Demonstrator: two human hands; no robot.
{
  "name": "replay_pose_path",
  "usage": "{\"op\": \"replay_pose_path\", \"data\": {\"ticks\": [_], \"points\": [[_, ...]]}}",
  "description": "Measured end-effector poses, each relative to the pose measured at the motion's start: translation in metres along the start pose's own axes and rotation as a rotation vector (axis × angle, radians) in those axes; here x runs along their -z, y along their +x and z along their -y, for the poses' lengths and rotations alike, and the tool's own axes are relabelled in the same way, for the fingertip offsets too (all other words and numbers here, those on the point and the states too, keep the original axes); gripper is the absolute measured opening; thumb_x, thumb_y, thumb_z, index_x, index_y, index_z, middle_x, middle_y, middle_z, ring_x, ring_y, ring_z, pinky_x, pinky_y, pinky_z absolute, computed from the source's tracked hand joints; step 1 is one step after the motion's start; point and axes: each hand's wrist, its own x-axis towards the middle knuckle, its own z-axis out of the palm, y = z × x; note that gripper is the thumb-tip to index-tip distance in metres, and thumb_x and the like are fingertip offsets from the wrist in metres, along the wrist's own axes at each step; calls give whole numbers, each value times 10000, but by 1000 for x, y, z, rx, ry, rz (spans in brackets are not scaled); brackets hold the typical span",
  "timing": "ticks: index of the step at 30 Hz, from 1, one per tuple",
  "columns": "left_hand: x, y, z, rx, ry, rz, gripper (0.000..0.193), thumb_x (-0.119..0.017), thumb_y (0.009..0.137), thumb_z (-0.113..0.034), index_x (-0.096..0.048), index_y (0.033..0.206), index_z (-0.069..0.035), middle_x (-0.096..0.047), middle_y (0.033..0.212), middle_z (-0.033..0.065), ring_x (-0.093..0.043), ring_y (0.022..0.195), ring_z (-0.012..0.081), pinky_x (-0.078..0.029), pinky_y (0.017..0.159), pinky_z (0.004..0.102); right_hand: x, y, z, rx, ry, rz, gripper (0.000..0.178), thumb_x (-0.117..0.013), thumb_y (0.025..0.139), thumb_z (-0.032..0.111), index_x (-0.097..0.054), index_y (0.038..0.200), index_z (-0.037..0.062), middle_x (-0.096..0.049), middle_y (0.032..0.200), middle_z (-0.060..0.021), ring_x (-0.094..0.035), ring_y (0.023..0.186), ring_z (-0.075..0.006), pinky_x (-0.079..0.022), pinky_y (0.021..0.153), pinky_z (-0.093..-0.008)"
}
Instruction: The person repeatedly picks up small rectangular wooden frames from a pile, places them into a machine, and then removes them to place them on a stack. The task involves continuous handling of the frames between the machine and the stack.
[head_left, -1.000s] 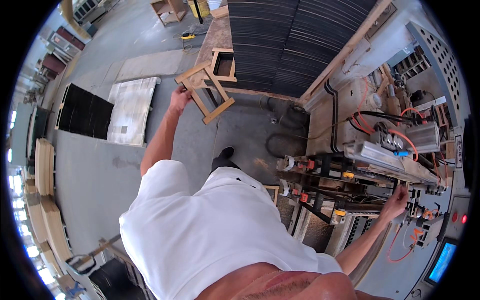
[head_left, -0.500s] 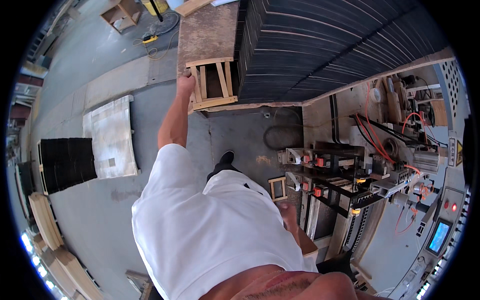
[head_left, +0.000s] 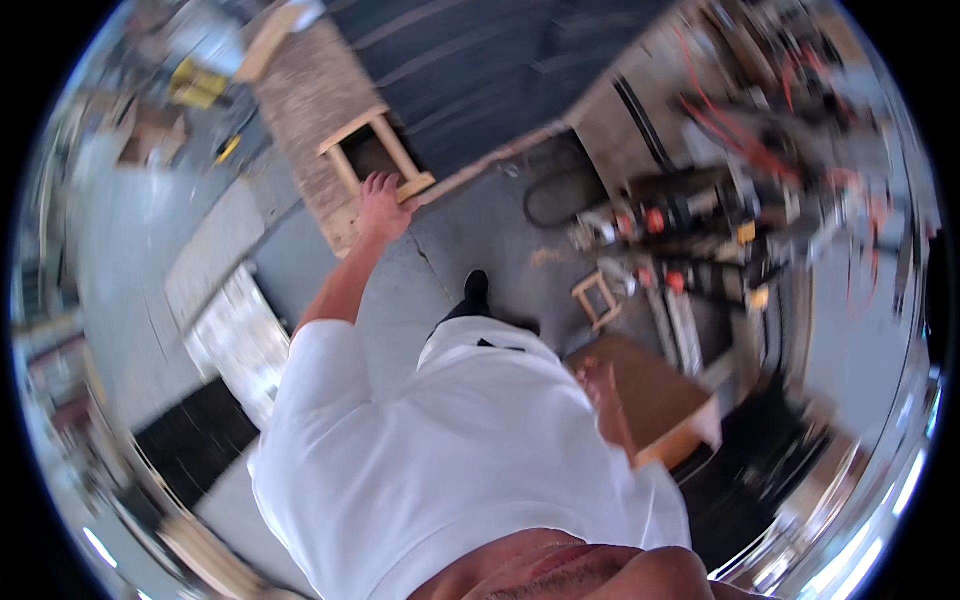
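A wooden frame of pale slats lies on the worn brown bench top, beside a tall stack of black sheets. My left hand is at the frame's near end, fingers stretched and apart, fingertips over or against the near rail. Whether they touch it I cannot tell. Low at my right side hangs my right hand, by a brown board or box top; its fingers are smeared by motion.
To the right stands a machine with clamps and orange hoses, a smaller wooden frame beside it. A silvery sheet and a black stack are on the left. A plank rests on the bench's far end.
The view has swung round and blurred. My left hand has gone from the frame's left side to its near end and opened. The slats, skewed earlier, now form one outline.
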Motion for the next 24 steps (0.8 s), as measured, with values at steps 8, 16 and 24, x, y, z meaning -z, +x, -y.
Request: {"op": "replay_pose_path", "data": {"ticks": [8,16,24], "points": [[-44,3,16,-26,70,284,342,-711,703,-210,-572,944,-11,-614,896,197,-582,894,385,-467,772,464,-49,-9,53,129,-418,-253,153,-639,776,210,-669,786,60,-648,695,-81,-608,641,-171,-484,624,-335],[-42,2,0,67,256,334,466,-702,725,-218,-544,1098,13,-607,1027,230,-575,986,389,-461,846,455,-39,8,-39,-201,-498,-101,198,-646,687,220,-666,788,52,-659,762,-133,-625,708,-301,-503,684,-378],[-123,-119,-110,-221,-191,515,365,-633,782,-136,-542,1116,-21,-560,1095,172,-511,1039,329,-413,896,429,-70,19,-78,-226,-255,-431,197,-606,758,197,-615,926,95,-641,954,-152,-610,918,-351,-487,785,-459]]}}
